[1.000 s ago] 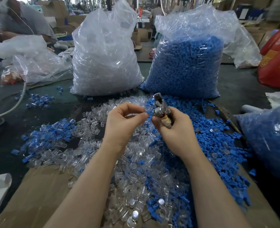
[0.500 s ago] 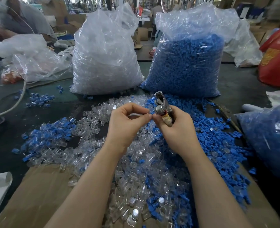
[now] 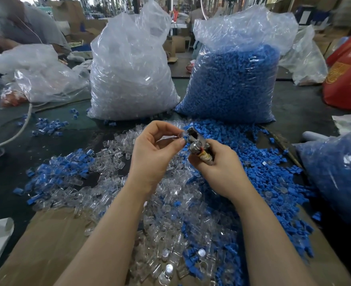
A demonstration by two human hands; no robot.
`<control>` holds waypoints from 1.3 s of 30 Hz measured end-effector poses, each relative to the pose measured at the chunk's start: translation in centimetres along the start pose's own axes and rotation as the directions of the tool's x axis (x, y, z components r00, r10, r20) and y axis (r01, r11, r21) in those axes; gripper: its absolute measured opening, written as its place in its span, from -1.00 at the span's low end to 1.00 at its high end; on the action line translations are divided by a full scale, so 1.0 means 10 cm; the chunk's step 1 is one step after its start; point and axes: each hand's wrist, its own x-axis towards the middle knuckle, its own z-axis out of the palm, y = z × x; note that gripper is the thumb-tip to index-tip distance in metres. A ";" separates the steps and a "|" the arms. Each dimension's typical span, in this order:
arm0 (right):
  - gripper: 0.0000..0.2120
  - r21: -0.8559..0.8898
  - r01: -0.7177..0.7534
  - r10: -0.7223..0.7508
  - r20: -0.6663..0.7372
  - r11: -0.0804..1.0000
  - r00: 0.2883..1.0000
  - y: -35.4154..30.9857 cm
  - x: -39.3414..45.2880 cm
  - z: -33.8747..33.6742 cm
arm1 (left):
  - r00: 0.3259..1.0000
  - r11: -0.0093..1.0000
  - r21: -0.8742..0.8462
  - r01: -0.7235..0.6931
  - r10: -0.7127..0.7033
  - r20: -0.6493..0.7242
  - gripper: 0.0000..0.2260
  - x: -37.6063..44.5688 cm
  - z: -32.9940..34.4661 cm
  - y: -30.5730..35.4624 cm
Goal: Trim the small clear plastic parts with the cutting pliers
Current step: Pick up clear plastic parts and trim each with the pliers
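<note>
We log: left hand [image 3: 154, 155] pinching one clear part [image 3: 180, 134], barely discernible. Right hand [image 3: 220, 170], at 3 o'clock, fingers wrapped round cutting pliers [image 3: 197, 144]; handles hidden.

pliers [image 3: 194, 141]: shiny metal | parts [image 3: 166, 213]: clear glossy plastic | board [image 3: 46, 240]: matt cardboard

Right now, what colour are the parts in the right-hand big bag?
Blue, seen through the clear bag; head view shows it.
</note>
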 end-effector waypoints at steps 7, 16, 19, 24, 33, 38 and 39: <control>-0.90 -0.047 -0.005 0.005 0.001 0.999 1.000 0.00 0.00 -0.01 | 0.999 1.000 0.000 -0.031 0.031 0.014 -0.72 0.03 -0.02 0.00; -0.92 -0.086 0.001 -0.003 -0.025 0.996 1.000 0.00 0.00 0.00 | 0.999 0.999 0.016 -0.048 0.048 0.009 -0.71 0.03 -0.01 0.00; -0.93 -0.127 0.019 -0.025 -0.042 0.992 0.999 0.00 -0.02 0.01 | 0.999 0.999 0.012 -0.046 0.046 0.017 -0.72 0.02 -0.02 0.00; -0.91 -0.207 0.032 -0.047 -0.067 0.978 0.997 -0.01 -0.03 0.02 | 0.999 1.000 -0.007 -0.030 0.030 0.011 -0.71 0.02 -0.03 0.00; -0.93 -0.195 0.025 -0.038 -0.066 0.981 0.997 0.02 -0.01 0.07 | 1.000 1.000 0.020 0.007 -0.007 0.001 -0.72 0.01 -0.05 -0.03; -0.91 -0.248 0.053 -0.082 -0.112 0.967 0.990 0.03 -0.02 0.05 | 0.956 0.909 -0.366 0.198 -0.262 -0.134 -0.76 0.07 -0.19 -0.03; -0.89 -0.259 0.059 -0.091 -0.113 0.964 0.989 0.03 -0.02 0.05 | 0.928 0.843 -0.495 0.209 -0.331 -0.171 -0.81 0.10 -0.26 -0.02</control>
